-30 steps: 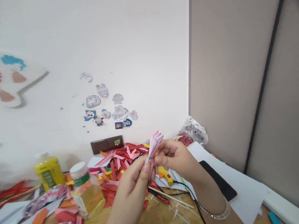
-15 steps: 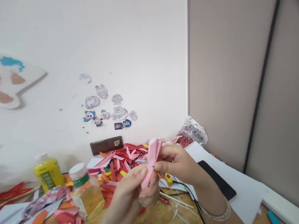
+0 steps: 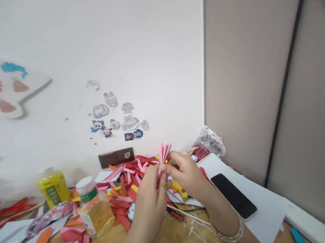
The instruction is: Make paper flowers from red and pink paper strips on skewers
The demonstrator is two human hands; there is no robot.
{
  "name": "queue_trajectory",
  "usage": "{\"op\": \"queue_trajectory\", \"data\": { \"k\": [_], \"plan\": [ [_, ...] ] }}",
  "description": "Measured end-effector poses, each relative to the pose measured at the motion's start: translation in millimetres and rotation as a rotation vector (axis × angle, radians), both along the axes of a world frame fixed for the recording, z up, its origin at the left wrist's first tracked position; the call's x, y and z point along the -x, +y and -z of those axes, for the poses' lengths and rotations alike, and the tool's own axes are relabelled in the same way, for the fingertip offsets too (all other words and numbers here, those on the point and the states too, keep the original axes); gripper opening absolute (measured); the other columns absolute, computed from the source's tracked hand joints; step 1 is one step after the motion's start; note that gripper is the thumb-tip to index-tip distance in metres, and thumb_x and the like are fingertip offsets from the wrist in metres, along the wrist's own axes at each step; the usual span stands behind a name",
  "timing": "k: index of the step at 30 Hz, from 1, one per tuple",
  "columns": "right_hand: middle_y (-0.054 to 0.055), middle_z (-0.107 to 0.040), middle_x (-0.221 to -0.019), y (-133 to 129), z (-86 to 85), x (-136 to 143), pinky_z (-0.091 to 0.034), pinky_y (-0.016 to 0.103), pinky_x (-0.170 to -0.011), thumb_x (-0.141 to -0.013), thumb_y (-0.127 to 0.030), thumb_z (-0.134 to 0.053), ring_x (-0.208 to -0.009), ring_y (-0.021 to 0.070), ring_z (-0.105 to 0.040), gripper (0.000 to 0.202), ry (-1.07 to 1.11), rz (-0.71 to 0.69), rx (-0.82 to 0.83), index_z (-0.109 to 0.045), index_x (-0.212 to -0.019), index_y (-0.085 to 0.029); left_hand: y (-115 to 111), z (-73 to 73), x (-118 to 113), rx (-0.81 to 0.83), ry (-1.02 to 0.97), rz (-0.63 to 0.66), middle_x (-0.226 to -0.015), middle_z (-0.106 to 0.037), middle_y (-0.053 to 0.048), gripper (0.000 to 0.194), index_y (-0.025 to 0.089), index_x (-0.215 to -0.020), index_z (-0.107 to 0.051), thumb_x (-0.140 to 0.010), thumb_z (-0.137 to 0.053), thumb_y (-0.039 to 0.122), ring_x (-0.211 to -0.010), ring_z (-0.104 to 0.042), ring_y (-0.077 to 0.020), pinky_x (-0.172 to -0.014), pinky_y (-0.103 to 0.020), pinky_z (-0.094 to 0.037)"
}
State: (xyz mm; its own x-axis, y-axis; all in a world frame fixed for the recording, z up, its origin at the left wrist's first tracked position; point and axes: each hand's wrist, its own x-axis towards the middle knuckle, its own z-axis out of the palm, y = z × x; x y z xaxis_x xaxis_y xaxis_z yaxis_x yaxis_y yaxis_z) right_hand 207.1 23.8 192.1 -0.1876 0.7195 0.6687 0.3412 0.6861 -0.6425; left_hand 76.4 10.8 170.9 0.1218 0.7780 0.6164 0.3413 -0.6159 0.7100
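1. My left hand [image 3: 150,192] was clamped on the lower part of the folded pink paper [image 3: 164,153], the thumb in front and the other fingertips hidden.
2. My right hand [image 3: 186,171] had thumb and curled forefinger pinched together at the paper's narrow waist, just beside my left fingers.
3. The pink paper stood nearly upright between my hands, raised above the table [image 3: 169,240], its pleats fanned out at the top.
4. Behind my left hand lay a heap of red and pink strips [image 3: 125,197]; beneath my right hand, a yellow tool [image 3: 181,192] and a thin wooden stick [image 3: 197,218].
5. To my right, a black-screened phone [image 3: 234,196] rested on white paper [image 3: 264,221]; to my left stood a white-capped bottle [image 3: 95,213].
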Motion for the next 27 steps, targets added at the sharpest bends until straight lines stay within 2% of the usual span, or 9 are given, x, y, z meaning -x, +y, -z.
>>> {"op": "queue_trajectory", "data": {
  "k": [3, 7, 11, 14, 17, 19, 24, 25, 27],
  "plan": [
    [-0.006, -0.041, -0.058, 0, -0.5, -3, -0.026, 0.021, -0.05, -0.087, -0.032, -0.053, -0.054, 0.0085, -0.038, 0.025, 0.004, -0.093, -0.02, -0.045, -0.068, -0.018, -1, 1.6, 2, 0.007, -0.009, 0.082, -0.066, -0.043, 0.002, 0.026, 0.021, -0.072, -0.048, -0.091, -0.039, 0.037, -0.063, -0.041, -0.0158, -0.059, -0.026, -0.034],
    [-0.005, -0.044, -0.058, 0, 0.4, -7, -0.031, 0.021, -0.052, -0.088, -0.036, -0.051, -0.055, 0.0092, -0.041, 0.025, 0.02, -0.196, -0.073, -0.05, -0.072, -0.017, -3, -2.4, 6, 0.189, -0.163, 0.314, -0.063, -0.039, 0.003, 0.031, 0.02, -0.07, -0.048, -0.089, -0.044, 0.043, -0.059, -0.036, -0.0131, -0.054, -0.024, -0.031],
    [-0.005, -0.047, -0.056, 4, 4.4, -8, -0.032, 0.021, -0.046, -0.087, -0.041, -0.053, -0.048, 0.0087, -0.042, 0.025, 0.168, -0.375, 0.05, -0.058, -0.088, -0.016, -4, -3.6, 9, 0.321, -0.34, 0.564, -0.06, -0.039, 0.004, 0.033, 0.018, -0.066, -0.049, -0.087, -0.049, 0.043, -0.054, -0.035, -0.0103, -0.051, -0.022, -0.03],
    [-0.004, -0.05, -0.056, 7, 6.7, -7, -0.034, 0.02, -0.044, -0.084, -0.04, -0.057, -0.047, 0.008, -0.043, 0.025, 0.269, -0.464, 0.135, -0.059, -0.089, -0.016, -2, -3.0, 11, 0.424, -0.427, 0.748, -0.058, -0.04, 0.004, 0.031, 0.017, -0.068, -0.052, -0.087, -0.049, 0.042, -0.049, -0.035, -0.0087, -0.048, -0.022, -0.029],
    [-0.005, -0.05, -0.054, 9, 7.1, -6, -0.036, 0.019, -0.045, -0.083, -0.036, -0.058, -0.045, 0.0075, -0.043, 0.02, 0.301, -0.477, 0.161, -0.058, -0.082, -0.016, -1, -3.4, 11, 0.51, -0.438, 0.811, -0.055, -0.038, 0.005, 0.033, 0.017, -0.067, -0.051, -0.085, -0.049, 0.044, -0.045, -0.034, -0.0084, -0.046, -0.022, -0.027],
    [-0.004, -0.051, -0.054, 8, 6.4, -3, -0.038, 0.02, -0.046, -0.084, -0.033, -0.056, -0.047, 0.0081, -0.046, 0.017, 0.294, -0.43, 0.154, -0.057, -0.078, -0.016, 0, -4.0, 9, 0.459, -0.391, 0.686, -0.057, -0.04, 0.003, 0.034, 0.018, -0.066, -0.051, -0.085, -0.047, 0.045, -0.049, -0.037, -0.0107, -0.048, -0.024, -0.03],
    [-0.001, -0.058, -0.066, -2, 2.9, 13, -0.041, 0.021, -0.056, -0.083, -0.022, -0.053, -0.06, 0.0108, -0.053, 0.011, 0.196, -0.098, -0.017, -0.06, -0.076, -0.017, -2, -3.6, 2, -0.029, -0.169, -0.085, -0.067, -0.046, 0.002, 0.022, 0.02, -0.07, -0.051, -0.086, -0.048, 0.035, -0.063, -0.042, -0.0155, -0.061, -0.027, -0.033],
    [-0.001, -0.059, -0.067, -4, 2.3, 15, -0.041, 0.021, -0.058, -0.082, -0.02, -0.053, -0.062, 0.0109, -0.053, 0.01, 0.184, -0.053, -0.048, -0.061, -0.076, -0.017, -2, -3.1, 2, -0.059, -0.156, -0.136, -0.066, -0.046, 0.002, 0.022, 0.021, -0.07, -0.05, -0.087, -0.047, 0.035, -0.063, -0.041, -0.0154, -0.061, -0.027, -0.032],
    [-0.001, -0.059, -0.065, -5, 1.6, 15, -0.041, 0.021, -0.057, -0.083, -0.021, -0.053, -0.06, 0.0105, -0.053, 0.012, 0.201, -0.094, -0.034, -0.062, -0.076, -0.017, -2, -1.8, 2, -0.011, -0.205, -0.065, -0.064, -0.045, 0.003, 0.026, 0.021, -0.068, -0.048, -0.087, -0.046, 0.038, -0.061, -0.041, -0.0147, -0.058, -0.026, -0.032]
  ]
}}
